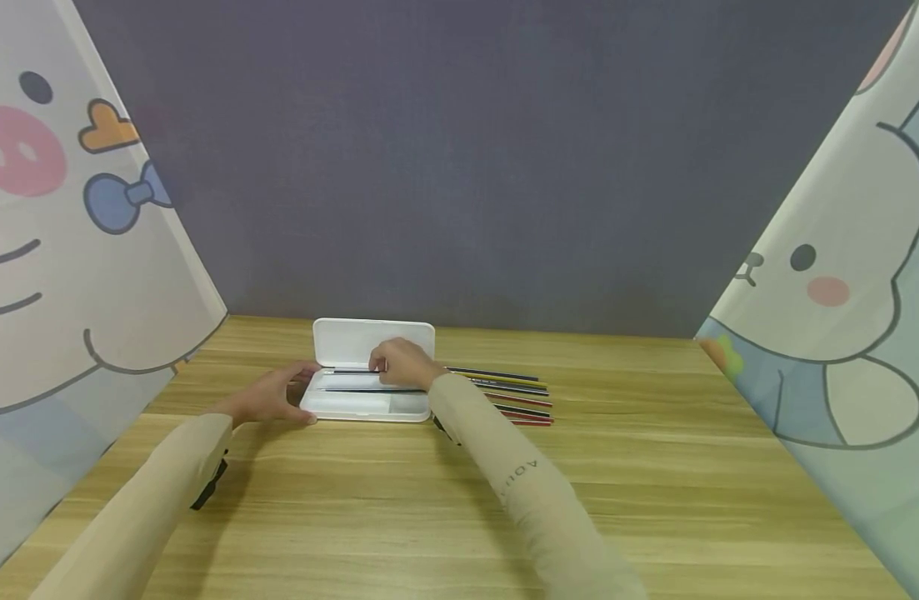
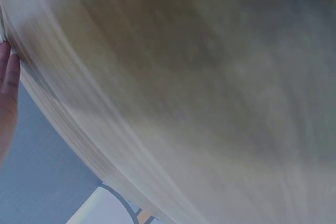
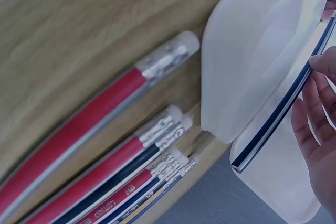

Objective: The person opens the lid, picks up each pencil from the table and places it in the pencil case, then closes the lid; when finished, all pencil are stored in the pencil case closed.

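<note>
A white pencil case (image 1: pixel 347 406) lies on the table with its lid (image 1: pixel 354 340) raised at the back. My left hand (image 1: pixel 275 397) holds the case's left end, thumb at the front corner and fingers at the back. Only a few fingers of that hand (image 2: pixel 9 82) show in the left wrist view. Over the case, my right hand (image 1: pixel 407 363) pinches a dark blue and silver striped pencil (image 3: pixel 283 104) between thumb and fingers, near the hinge side. Another dark pencil (image 1: pixel 369 390) lies lengthwise across the case.
Several pencils (image 1: pixel 530 412) in red, black, blue and yellow lie side by side right of the case, their eraser ends (image 3: pixel 186 43) towards it. Behind the wooden table (image 1: pixel 369 508) stands a dark grey panel (image 1: pixel 459 167), with cartoon-printed panels (image 1: pixel 826 333) at the sides.
</note>
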Motion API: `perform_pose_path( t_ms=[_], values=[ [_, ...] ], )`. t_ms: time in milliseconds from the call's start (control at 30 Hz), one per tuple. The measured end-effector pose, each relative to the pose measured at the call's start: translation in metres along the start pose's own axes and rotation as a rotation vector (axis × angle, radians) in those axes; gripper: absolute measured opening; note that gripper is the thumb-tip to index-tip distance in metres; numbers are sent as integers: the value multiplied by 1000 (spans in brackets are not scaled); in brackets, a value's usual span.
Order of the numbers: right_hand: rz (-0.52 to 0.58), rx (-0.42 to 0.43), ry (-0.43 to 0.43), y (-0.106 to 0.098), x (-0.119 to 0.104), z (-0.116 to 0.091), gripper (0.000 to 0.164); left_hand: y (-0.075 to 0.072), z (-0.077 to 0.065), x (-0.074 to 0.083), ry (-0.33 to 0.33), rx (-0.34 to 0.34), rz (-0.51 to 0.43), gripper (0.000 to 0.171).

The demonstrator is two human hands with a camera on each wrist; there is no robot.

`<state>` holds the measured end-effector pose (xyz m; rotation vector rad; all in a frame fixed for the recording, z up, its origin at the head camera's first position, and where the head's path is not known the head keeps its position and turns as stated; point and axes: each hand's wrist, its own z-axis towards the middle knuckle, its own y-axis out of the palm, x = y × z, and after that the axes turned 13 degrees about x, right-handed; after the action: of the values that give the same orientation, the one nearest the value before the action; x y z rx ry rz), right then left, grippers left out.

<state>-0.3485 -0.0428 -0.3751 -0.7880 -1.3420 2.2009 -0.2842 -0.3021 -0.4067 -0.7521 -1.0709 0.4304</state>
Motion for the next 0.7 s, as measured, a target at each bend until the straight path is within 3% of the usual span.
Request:
perform_pose_path(
  t_ms=[700],
  values=[
    [25, -23, -6, 17, -10, -2, 14, 0, 0, 1, 0, -5, -1, 82]
  ],
)
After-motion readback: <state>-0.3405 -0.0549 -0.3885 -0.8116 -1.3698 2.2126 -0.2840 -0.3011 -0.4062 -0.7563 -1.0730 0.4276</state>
